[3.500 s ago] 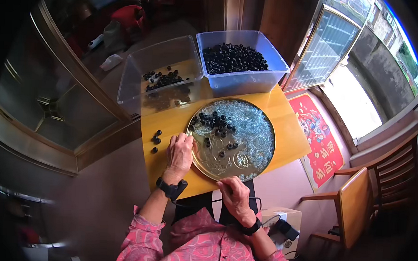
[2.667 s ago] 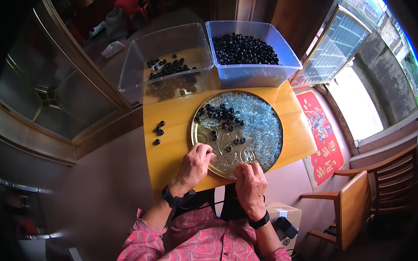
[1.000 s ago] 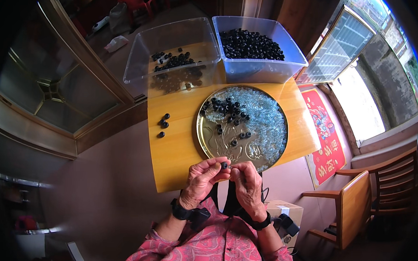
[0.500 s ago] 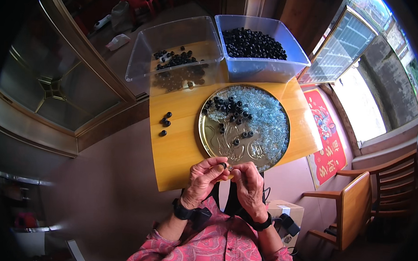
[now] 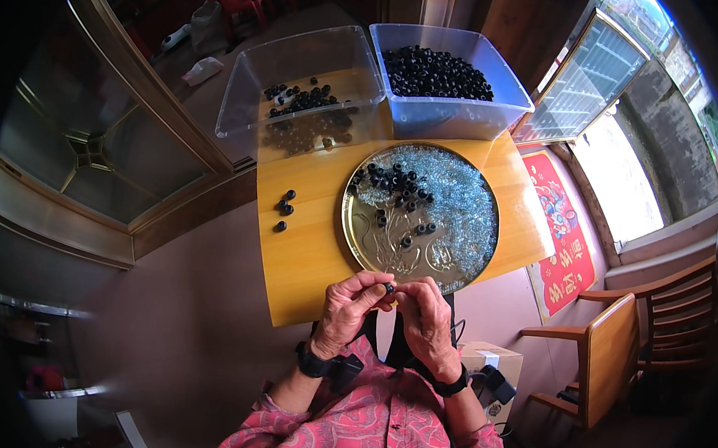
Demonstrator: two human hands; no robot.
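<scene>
My left hand pinches a small round black part between thumb and fingertips, just off the near rim of the round metal tray. The fingers of my right hand are pressed together right beside that part; what lies between them is hidden. On the tray, small clear pieces are heaped over the right and far side. Several loose black parts lie toward its far left, with a few more near its middle.
Two clear plastic bins stand at the far table edge: the left bin holds scattered black parts, the right bin many more. Several black parts lie on the wooden table. A wooden chair and a cardboard box stand at the right.
My hands have come closer together. A clear piece that showed between the fingertips is now out of sight beside the black part, which has moved slightly right.
</scene>
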